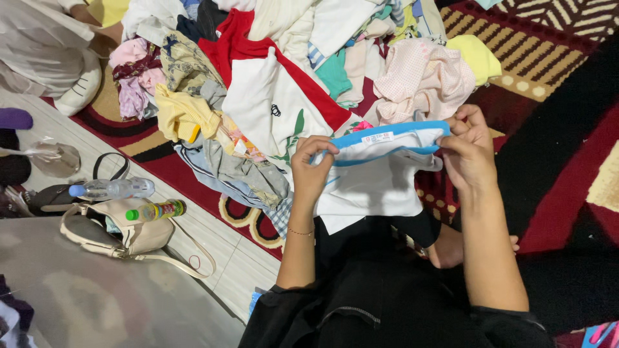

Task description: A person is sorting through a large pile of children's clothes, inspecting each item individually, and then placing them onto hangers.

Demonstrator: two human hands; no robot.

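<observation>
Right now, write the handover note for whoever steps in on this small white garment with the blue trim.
Left hand: grip shut on the blue trim, left end.
Right hand: grip shut on the trim, right end.
The white garment hangs stretched between both hands over the lap, not yet folded.
Clothes pile lies ahead on the patterned rug, unsorted.
Beige bag and two bottles lie on the floor to the left.

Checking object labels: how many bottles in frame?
2. A clear bottle with a blue cap and a small bottle with a green cap, both lying on the beige bag at left. Others could be hidden under the clothes pile.
</observation>
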